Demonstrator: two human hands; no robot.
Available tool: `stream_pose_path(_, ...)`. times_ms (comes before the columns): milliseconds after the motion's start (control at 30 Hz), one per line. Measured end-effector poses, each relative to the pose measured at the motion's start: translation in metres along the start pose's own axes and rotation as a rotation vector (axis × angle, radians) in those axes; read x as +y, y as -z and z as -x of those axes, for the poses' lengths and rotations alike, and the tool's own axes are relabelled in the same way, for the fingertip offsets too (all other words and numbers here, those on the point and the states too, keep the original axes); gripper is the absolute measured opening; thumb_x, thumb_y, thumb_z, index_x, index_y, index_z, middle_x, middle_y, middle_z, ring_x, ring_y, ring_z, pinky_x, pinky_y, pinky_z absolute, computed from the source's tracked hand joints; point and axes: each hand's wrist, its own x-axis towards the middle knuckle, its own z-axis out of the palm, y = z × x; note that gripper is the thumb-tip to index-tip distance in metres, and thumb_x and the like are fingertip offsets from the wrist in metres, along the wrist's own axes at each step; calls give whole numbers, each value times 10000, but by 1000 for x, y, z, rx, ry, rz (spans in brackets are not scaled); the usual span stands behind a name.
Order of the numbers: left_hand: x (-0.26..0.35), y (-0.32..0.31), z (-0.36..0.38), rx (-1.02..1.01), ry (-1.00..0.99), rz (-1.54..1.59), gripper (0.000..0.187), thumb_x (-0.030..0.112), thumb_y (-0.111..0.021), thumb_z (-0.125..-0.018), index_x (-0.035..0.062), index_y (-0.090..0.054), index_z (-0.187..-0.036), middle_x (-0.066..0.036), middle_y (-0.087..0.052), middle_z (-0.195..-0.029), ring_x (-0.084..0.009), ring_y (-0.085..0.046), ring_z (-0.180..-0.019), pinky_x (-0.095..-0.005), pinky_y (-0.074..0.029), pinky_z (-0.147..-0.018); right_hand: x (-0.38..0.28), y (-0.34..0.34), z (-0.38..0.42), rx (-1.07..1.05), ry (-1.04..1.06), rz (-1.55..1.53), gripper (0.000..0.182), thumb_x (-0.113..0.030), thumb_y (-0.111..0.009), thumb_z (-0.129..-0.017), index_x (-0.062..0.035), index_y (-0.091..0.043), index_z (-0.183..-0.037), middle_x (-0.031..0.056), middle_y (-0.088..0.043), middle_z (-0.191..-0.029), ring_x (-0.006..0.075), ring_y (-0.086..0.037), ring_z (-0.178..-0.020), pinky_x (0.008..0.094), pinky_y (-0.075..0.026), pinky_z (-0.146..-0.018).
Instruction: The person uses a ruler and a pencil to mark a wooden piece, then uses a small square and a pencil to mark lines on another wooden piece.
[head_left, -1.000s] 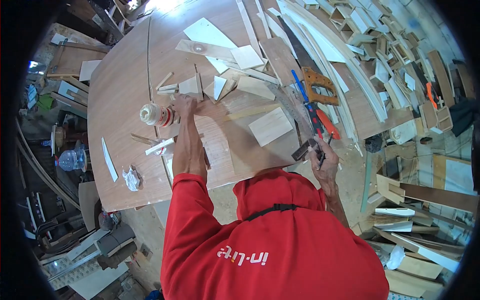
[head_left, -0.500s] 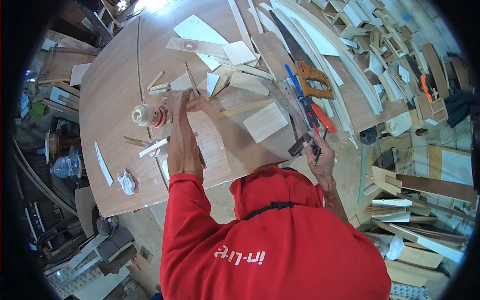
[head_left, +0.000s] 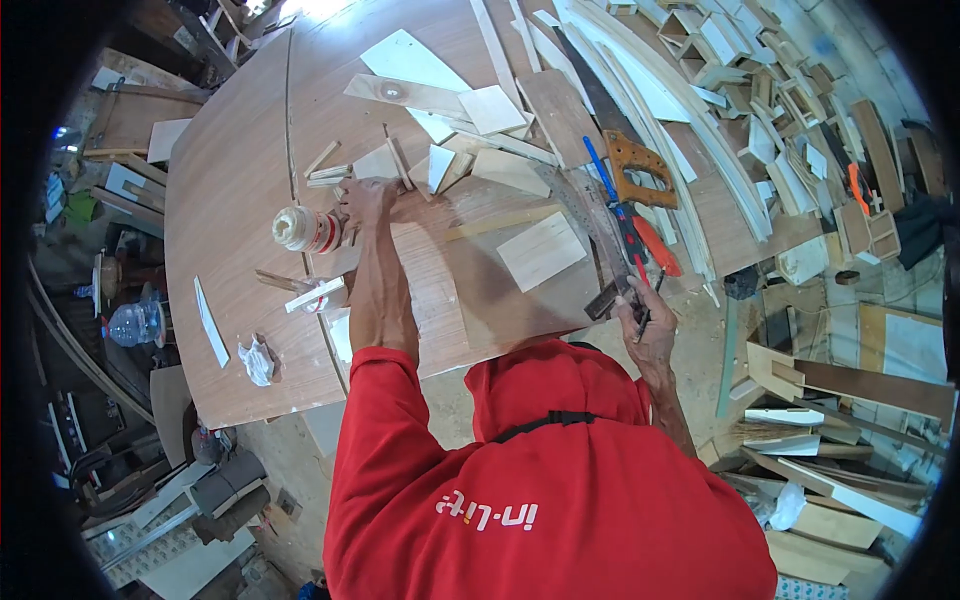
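My left hand [head_left: 368, 200] reaches across the table among small wood offcuts, fingers apart and bent down toward the surface. Beside its fingertips lie short wood strips [head_left: 328, 177], and a thin upright-looking stick [head_left: 397, 160] is just beyond. A glue-smeared jar [head_left: 305, 230] with a red and white label stands left of my wrist. My right hand [head_left: 650, 318], at the table's near edge, is closed around a thin dark pencil-like stick [head_left: 640, 328]. Its fingertips are right at the dark stock of a try square [head_left: 601, 301], whose blade extends up the table.
Right of centre lie a handsaw [head_left: 640, 170] and red-and-blue-handled tools [head_left: 632, 235]. A rectangular wood panel [head_left: 543, 252] sits between my hands, with a crumpled white wad [head_left: 257, 361] at the left. Long curved strips [head_left: 665, 100] run along the far right; stacked offcuts [head_left: 800, 110] stand beyond.
The view has shifted slightly, so the table and tools appear a little further right. My left hand's fingers have spread more among the offcuts. My right hand stays by the try square.
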Motion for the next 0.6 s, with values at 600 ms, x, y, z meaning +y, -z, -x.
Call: stream_pose_path(600,33,12,62,50,-146,-58,1228,497,-858,-612,-102,-183,-1446,-283,-473,-1318,-460,-418,-1279,-645,-382,-981,2,6,2,-16,-21,15,358,-101,-711,-841,-21,-662,-1186,82,-639,-812,155,-578,-646,298,-488,-612)
